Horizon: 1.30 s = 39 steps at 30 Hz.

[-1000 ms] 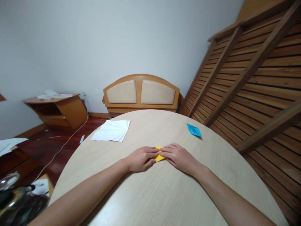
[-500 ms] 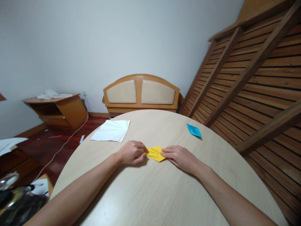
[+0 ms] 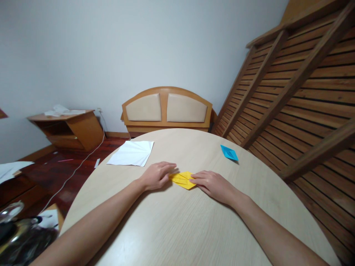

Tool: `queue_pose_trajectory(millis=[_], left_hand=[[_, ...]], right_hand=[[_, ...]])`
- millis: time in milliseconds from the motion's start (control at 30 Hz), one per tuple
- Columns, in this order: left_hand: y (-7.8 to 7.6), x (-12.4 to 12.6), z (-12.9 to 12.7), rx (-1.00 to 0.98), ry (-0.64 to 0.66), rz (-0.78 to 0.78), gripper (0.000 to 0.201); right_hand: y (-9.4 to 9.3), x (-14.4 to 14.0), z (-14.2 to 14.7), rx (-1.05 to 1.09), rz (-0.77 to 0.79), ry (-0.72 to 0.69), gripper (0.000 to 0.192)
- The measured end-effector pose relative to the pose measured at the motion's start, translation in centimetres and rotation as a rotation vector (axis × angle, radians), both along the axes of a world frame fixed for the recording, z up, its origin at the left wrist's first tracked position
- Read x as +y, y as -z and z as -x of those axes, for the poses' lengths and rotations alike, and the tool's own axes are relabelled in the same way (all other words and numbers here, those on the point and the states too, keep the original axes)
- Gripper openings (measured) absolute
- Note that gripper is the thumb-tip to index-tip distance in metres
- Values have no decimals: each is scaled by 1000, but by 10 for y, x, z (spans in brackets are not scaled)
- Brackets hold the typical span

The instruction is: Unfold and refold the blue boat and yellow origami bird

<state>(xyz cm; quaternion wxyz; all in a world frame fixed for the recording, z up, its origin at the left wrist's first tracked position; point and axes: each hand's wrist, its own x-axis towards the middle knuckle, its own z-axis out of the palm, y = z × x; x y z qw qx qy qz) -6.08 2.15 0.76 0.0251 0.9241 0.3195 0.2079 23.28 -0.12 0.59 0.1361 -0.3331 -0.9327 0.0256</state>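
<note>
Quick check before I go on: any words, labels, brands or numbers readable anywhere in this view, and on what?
None can be read. The yellow folded paper between the left hand and right hand, the blue paper and the white sheets on the table show no print.

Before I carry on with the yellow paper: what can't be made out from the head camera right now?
- Yellow paper: its left and right ends lie under the left hand and right hand; its full outline is hidden.
- Fingertip contact: whether they press or pinch cannot be told.
- Blue folded paper: too small to read its folds.
- Dark shiny objects, bottom left: cut off by the edge, blurred.
</note>
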Motion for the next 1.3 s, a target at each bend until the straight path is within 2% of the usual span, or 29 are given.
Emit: queue_pose_trajectory(millis=[133,200,267,433,533,700,833,1033,1133,1200,1300], left_hand=[[5,-4,-4,60,149,57,56],[5,-8,-9,70,173,83,63],[4,-12,-16,54,148,91,62],[2,-17,-30,17,-15,98,35],[2,-18,-32,-6,-74,125,25],[-4,-22,-33,-64,-144,255,26],[-7,-25,-37,-183,-187,394,32],[-1,-25,-43,-306,-206,550,42],[1,-25,-43,-253,-272,500,37],[0,-26,-43,-231,-299,383,29],[-2,-30,-43,-254,-193,174,24]], right_hand=[[-1,-2,1,19,29,25,30],[-1,-3,2,55,43,38,30],[-2,-4,2,95,58,52,30],[-7,-7,5,172,121,96,30],[-10,-9,8,216,179,130,28],[-16,-12,10,321,293,146,27],[-19,-14,12,457,385,183,30],[-17,-12,14,529,453,292,34],[-12,-10,14,503,449,338,36],[-8,-7,14,468,430,382,38],[-2,-5,15,413,396,439,40]])
